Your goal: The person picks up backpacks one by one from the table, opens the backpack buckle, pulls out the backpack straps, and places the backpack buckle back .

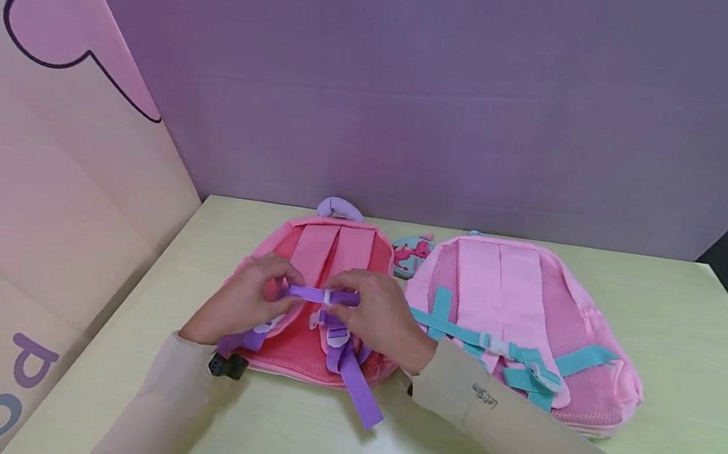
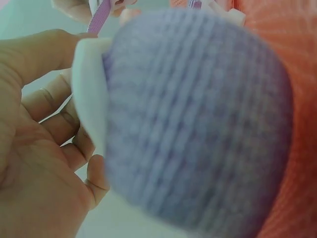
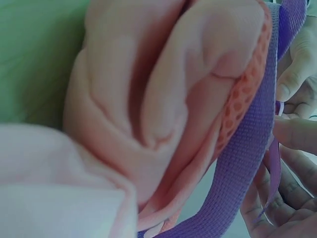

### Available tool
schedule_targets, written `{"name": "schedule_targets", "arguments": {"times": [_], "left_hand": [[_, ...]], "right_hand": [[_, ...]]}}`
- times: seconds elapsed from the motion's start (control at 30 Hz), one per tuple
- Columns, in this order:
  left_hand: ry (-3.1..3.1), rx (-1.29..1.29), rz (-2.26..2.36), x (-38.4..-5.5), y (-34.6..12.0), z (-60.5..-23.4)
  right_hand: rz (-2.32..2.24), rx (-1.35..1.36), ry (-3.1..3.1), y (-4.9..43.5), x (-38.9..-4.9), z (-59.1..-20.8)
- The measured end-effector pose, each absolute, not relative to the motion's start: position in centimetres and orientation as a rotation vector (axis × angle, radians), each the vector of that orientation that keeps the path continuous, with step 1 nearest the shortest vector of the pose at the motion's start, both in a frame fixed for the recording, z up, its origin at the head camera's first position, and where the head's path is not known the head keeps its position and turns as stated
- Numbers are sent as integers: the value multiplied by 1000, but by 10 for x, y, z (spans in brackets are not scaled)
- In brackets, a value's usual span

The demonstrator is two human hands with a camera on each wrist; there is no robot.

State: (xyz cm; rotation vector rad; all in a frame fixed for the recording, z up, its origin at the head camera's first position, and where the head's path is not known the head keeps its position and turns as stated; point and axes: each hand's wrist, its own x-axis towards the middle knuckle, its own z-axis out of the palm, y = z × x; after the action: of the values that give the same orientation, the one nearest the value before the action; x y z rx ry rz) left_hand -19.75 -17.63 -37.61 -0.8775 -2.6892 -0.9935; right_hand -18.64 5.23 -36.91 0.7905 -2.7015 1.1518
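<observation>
A coral-pink backpack (image 1: pixel 294 351) lies on the table with its shoulder straps facing up. Over it, a thin purple strap (image 1: pixel 309 294) with a small white plastic piece (image 1: pixel 327 297) on it is stretched level between both hands. My left hand (image 1: pixel 249 300) pinches the strap's left end between thumb and fingers. On the other side, my right hand (image 1: pixel 383 316) pinches it just right of the white piece. A loose purple strap end (image 1: pixel 362 397) hangs past the bag's lower edge. Blurred purple webbing (image 2: pixel 198 124) fills much of the left wrist view, partly hiding the fingers.
To the right lies a light pink backpack (image 1: pixel 481 272) with teal straps and a fastened buckle (image 1: pixel 494 344). A round teal item (image 1: pixel 410 255) with a pink figure sits between the bags. A purple panel (image 1: pixel 421 98) stands behind the table (image 1: pixel 682 357).
</observation>
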Motion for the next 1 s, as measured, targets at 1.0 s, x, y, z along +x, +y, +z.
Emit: {"name": "schedule_targets", "arguments": {"times": [1.0], "left_hand": [[-2695,-869,-1029,-195,-173,-371]], "right_hand": [[1214,782,-2681,54,-184,-365]]}}
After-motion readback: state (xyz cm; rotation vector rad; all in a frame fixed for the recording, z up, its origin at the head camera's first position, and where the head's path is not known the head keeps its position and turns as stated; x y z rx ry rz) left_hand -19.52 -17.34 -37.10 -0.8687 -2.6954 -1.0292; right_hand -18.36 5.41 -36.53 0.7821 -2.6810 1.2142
